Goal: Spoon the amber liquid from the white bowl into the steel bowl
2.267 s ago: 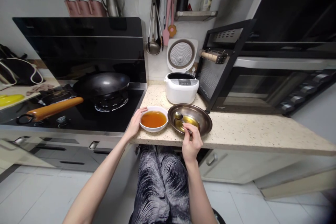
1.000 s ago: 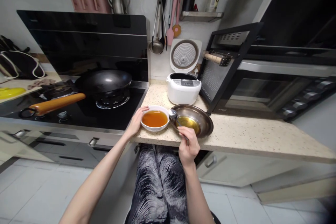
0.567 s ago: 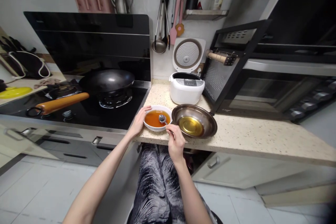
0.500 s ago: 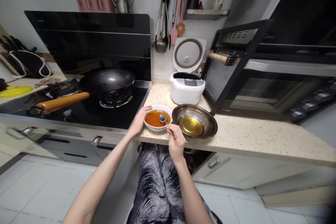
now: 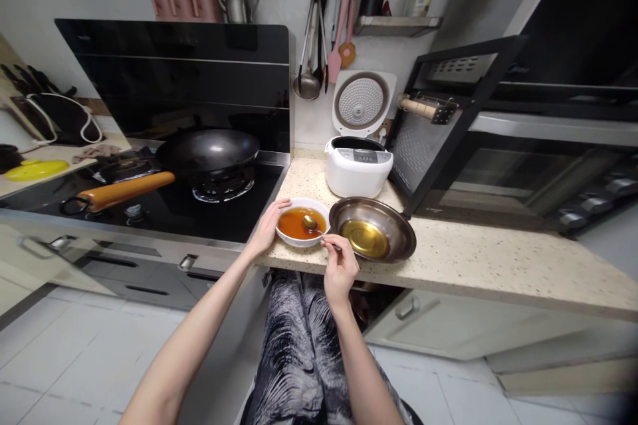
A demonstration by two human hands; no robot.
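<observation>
A white bowl (image 5: pixel 301 243) of reddish-brown liquid (image 5: pixel 292 223) stands at the counter's front edge. My left hand (image 5: pixel 269 227) grips its left rim, fingers along the outside and over the edge. Pinched between the fingers of my right hand (image 5: pixel 341 267) is the handle of a metal spoon (image 5: pixel 310 222). The spoon's head lies in the liquid, at least partly under the surface. Just right of the bowl sits a wide steel basin (image 5: pixel 403 231) with yellow, oil-like liquid (image 5: pixel 366 238) at its bottom.
Behind the basin stands a white rice cooker (image 5: pixel 357 176), lid up. To the left, a black wok (image 5: pixel 209 149) with a wooden handle (image 5: pixel 129 190) rests on the stove. An oven (image 5: pixel 528 176) takes up the right side. Tongs (image 5: pixel 315 26) and other utensils hang on the wall.
The spoon's head has turned a little and now sits lower in the liquid. My right hand has shifted slightly right with it. My left hand keeps its hold on the rim.
</observation>
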